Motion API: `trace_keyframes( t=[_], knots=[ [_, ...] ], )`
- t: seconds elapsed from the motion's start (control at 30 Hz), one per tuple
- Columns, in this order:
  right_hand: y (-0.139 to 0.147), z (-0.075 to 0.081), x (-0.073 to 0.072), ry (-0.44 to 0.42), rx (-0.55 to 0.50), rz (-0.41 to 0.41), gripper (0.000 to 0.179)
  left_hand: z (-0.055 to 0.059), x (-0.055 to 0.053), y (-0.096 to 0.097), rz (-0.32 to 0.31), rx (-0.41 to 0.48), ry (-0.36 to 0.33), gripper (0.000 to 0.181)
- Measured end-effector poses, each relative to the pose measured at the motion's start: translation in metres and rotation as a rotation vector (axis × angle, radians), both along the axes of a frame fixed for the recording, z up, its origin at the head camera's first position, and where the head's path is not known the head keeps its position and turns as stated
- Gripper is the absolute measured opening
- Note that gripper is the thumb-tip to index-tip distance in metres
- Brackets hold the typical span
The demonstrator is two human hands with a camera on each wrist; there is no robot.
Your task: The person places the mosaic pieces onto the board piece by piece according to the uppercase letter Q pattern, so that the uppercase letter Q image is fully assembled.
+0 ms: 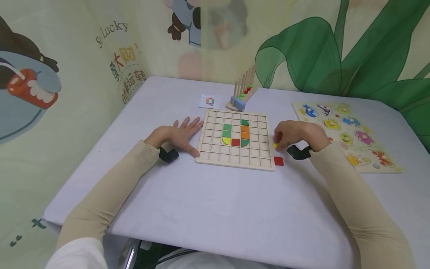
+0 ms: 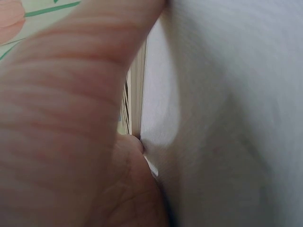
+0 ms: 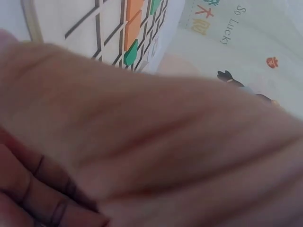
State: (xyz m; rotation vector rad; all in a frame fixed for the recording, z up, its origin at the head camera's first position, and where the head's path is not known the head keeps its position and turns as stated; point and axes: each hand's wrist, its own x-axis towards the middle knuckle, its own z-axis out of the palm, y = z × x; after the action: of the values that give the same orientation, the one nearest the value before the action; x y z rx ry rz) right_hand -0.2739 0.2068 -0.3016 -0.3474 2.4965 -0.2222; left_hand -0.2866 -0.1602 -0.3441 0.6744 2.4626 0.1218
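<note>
In the head view a wooden grid board [image 1: 215,157] lies on the white-covered table. On it sit green squares [image 1: 227,130], orange squares [image 1: 245,132], a red square [image 1: 236,142], a yellow rounded piece [image 1: 226,141] and green rounded pieces [image 1: 245,142]. My left hand [image 1: 181,136] is spread flat at the board's left side, thumb and fingertips right at its edge. Off the right edge, my right hand [image 1: 291,133] pinches a small yellow piece [image 1: 275,145] in its fingertips, close over the table. A loose red square tile [image 1: 278,161] lies just below that hand.
Behind the board are a small pattern card [image 1: 209,101] and a wooden peg stand [image 1: 243,94] with coloured beads and a blue block. An animal puzzle board [image 1: 339,123] lies at the right, beyond my right hand. A printed curtain [image 1: 221,63] hangs behind the table.
</note>
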Motion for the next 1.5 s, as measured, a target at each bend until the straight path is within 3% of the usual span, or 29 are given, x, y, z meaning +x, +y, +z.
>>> trace_keyframes(
  t=[0.37,0.7,1.0,1.27,1.5],
  knots=[
    [-0.003,0.004,0.004,0.003,-0.005,-0.023,0.027,0.006,-0.004,0.002,-0.004,-0.027,0.0,0.122],
    [-0.003,0.002,0.005,-0.005,-0.002,0.01,0.025,-0.004,0.001,-0.003,0.003,-0.002,-0.009,0.126],
    [-0.002,0.0,0.002,0.179,-0.057,0.099,0.017,-0.004,0.006,-0.002,0.002,0.007,-0.016,0.123],
    [-0.037,0.004,-0.02,0.396,-0.216,0.144,0.023,0.0,0.006,-0.001,0.012,0.008,-0.021,0.123],
    [-0.081,0.008,-0.041,0.416,-0.203,0.231,0.023,0.001,0.005,-0.001,0.015,0.001,-0.013,0.122]
  ],
)
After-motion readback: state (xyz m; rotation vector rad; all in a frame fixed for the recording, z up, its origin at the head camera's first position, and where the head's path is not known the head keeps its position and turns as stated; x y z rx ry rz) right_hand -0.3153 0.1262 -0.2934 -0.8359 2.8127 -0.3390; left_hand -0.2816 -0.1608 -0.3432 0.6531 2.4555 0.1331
